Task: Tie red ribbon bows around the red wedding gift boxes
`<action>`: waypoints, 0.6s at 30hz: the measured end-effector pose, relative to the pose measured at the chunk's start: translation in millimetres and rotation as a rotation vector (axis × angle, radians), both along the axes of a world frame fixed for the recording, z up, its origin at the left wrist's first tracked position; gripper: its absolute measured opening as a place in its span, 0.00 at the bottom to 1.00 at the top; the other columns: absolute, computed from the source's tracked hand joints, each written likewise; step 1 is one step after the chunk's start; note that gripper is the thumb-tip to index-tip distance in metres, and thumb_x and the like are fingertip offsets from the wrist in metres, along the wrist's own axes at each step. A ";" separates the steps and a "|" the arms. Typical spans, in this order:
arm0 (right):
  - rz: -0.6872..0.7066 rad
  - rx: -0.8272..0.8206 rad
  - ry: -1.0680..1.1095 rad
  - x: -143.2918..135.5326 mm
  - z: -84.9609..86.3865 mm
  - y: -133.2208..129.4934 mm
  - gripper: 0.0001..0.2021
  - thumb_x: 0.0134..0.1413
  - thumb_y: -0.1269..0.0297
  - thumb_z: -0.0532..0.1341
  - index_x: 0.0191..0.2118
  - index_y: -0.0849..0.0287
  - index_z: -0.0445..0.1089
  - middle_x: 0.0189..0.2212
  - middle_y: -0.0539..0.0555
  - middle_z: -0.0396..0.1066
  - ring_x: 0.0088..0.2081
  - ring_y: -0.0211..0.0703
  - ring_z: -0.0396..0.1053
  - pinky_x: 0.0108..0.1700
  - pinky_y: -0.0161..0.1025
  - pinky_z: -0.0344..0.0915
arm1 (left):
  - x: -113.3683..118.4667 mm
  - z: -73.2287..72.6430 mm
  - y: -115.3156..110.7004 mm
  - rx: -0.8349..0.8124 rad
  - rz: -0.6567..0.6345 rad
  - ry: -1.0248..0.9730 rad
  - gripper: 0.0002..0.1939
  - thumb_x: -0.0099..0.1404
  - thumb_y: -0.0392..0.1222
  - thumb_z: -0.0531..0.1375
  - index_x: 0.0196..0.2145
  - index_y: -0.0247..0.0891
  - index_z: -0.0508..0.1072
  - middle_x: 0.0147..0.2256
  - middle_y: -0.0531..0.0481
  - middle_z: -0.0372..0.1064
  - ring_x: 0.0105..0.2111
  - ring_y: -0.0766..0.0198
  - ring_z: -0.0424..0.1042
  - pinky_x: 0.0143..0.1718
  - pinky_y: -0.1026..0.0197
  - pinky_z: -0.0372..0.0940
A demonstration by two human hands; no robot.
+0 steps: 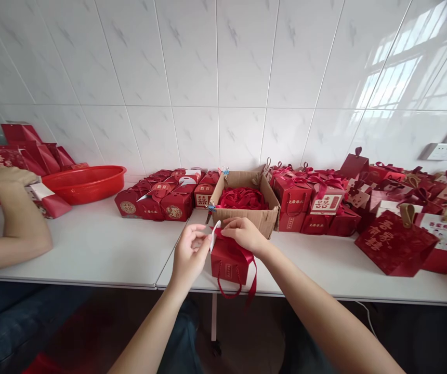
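A red gift box [229, 262] with rope handles stands near the table's front edge, below both my hands. My left hand [193, 246] pinches a white-backed flap [214, 236] at the box's upper left. With fingertips pressed together, my right hand [242, 234] holds a red ribbon [251, 259] over the top of the box; its loose end hangs down the right side past the table edge. Just behind the box sits an open cardboard box [266, 215] with a heap of red ribbons [242, 198] inside.
Folded red gift boxes [153, 197] stand left of the carton. Ribboned boxes [291, 200] and bags [395, 241] crowd the right. A red plastic basin [87, 184] lies further left, beside another person's arms [13, 208]. White tiled wall [242, 62] behind.
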State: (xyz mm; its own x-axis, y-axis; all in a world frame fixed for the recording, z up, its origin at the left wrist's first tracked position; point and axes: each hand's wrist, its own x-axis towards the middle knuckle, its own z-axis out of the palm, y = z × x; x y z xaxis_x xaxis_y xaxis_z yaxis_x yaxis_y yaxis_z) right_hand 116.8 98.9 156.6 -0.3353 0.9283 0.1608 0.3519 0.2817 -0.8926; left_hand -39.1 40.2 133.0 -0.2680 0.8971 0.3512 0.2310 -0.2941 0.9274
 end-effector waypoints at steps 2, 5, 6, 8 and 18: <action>0.020 0.017 -0.002 0.2 -0.6 -0.7 0.09 0.45 0.65 0.61 0.18 0.57 0.72 0.39 0.51 0.77 0.43 0.49 0.72 0.49 0.42 0.62 | 2.8 1.9 3.7 -0.054 0.000 -0.074 0.21 0.55 0.58 0.62 0.35 0.40 0.66 0.28 0.52 0.69 0.30 0.61 0.72 0.29 0.62 0.67; 0.031 0.042 -0.005 1.0 -2.0 -2.3 0.09 0.45 0.65 0.61 0.19 0.57 0.73 0.34 0.51 0.77 0.41 0.47 0.72 0.48 0.41 0.62 | 5.1 7.9 12.9 -0.188 -0.134 -0.116 0.23 0.56 0.65 0.57 0.27 0.39 0.64 0.23 0.54 0.65 0.24 0.64 0.68 0.24 0.63 0.64; 0.030 0.049 -0.005 1.2 -2.6 -2.5 0.09 0.46 0.64 0.61 0.20 0.57 0.73 0.33 0.51 0.77 0.40 0.46 0.72 0.47 0.41 0.63 | 5.4 10.2 16.1 -0.213 -0.184 -0.088 0.24 0.57 0.65 0.56 0.25 0.39 0.64 0.22 0.55 0.63 0.22 0.65 0.67 0.24 0.64 0.63; 0.022 0.059 -0.005 1.3 -3.9 -2.0 0.09 0.47 0.63 0.61 0.21 0.57 0.73 0.33 0.51 0.76 0.38 0.46 0.72 0.44 0.40 0.64 | 5.3 14.3 22.1 -0.216 -0.241 -0.006 0.22 0.58 0.62 0.55 0.24 0.39 0.64 0.22 0.55 0.62 0.22 0.66 0.66 0.24 0.64 0.62; -0.140 0.346 -0.062 30.7 12.9 -25.9 0.09 0.55 0.62 0.58 0.37 0.57 0.73 0.41 0.56 0.76 0.45 0.49 0.71 0.48 0.45 0.64 | -35.2 -1.3 34.4 -0.106 0.038 0.484 0.12 0.59 0.48 0.54 0.22 0.41 0.62 0.21 0.55 0.63 0.24 0.63 0.63 0.29 0.63 0.56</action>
